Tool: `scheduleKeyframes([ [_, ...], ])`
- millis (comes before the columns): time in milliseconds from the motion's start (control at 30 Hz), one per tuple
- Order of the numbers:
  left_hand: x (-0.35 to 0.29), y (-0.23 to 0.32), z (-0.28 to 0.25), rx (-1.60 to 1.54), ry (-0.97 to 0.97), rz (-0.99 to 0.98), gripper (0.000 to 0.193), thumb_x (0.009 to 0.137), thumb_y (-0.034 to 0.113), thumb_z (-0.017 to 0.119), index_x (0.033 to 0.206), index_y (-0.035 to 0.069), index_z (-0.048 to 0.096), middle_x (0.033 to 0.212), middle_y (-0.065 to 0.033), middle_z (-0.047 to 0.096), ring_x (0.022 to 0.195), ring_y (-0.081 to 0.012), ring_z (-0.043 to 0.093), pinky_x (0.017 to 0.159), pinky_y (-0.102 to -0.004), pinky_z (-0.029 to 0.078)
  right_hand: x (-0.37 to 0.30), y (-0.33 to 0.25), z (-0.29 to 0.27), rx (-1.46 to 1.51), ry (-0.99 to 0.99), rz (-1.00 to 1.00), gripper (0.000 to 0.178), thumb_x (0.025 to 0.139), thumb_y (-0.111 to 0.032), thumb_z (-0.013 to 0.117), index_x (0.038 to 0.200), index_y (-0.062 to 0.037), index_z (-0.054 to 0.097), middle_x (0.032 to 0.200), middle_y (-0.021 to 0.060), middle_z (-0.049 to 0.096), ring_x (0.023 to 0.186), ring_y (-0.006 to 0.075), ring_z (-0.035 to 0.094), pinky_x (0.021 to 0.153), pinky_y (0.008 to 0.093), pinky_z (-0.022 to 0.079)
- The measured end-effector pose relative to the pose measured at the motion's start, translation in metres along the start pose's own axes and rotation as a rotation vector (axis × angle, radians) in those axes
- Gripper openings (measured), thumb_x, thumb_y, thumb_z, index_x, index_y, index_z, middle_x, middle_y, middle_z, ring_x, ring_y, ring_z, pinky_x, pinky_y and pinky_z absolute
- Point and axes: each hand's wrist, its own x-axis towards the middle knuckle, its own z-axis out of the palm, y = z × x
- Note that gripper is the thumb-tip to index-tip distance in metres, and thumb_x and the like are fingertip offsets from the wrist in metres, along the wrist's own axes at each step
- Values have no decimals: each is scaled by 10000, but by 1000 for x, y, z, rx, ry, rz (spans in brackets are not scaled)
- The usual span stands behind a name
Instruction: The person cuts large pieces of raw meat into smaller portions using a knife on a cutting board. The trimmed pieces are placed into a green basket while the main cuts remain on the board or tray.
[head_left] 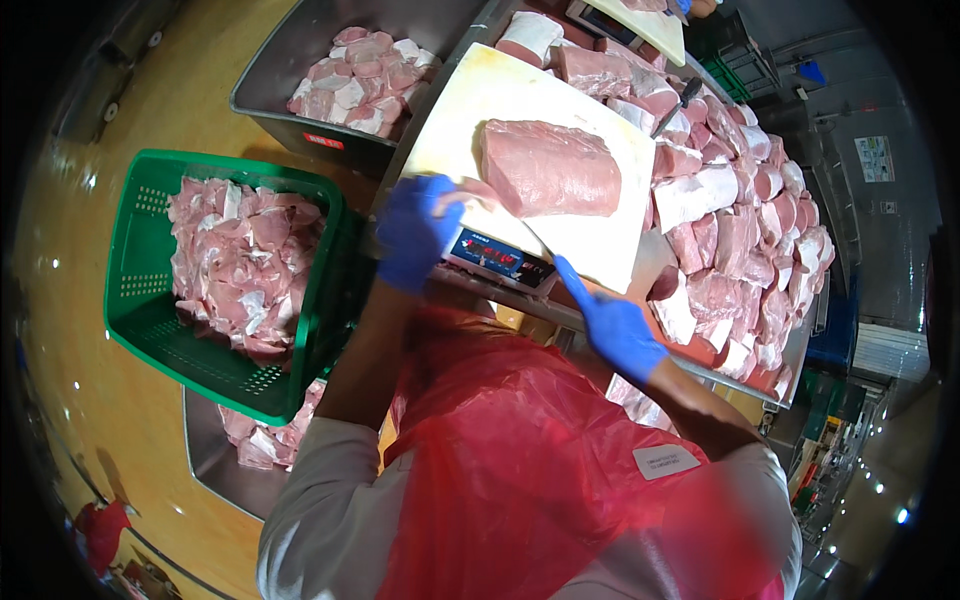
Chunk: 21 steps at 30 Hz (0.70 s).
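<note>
A pale pink boneless pork loin piece lies on the white cutting board. Beside its near left corner, my left hand, in a blue glove, is closed on a thin strip of pork. My right hand, also gloved in blue, grips a knife by its blue handle. The blade slants up and left over the board's near edge, its tip close to the loin and the strip. Under the board's near edge, a scale shows its lit display.
Many pork loin pieces are heaped on the table to the right, with a dark-handled tool among them. At left stand a green perforated crate of trimmings and a metal bin of meat. Another metal bin sits below the crate.
</note>
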Motion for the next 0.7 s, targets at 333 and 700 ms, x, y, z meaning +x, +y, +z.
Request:
scheduleKeyframes([
  [333,21,-26,-122,330,17,-263,415,817,90,691,1222,24,632,1116,-179,658,1046,-332,637,932,-434,502,3,12,-7,1014,383,152,714,1016,-81,490,1626,-141,122,719,120,616,593,151,589,591,310,506],
  [700,53,37,37,-418,-235,35,283,825,42,673,1104,67,633,1096,-168,609,1009,-355,608,893,-435,495,128,68,-37,1314,881,47,732,1025,-41,474,1635,-199,102,806,68,614,618,111,566,538,254,478],
])
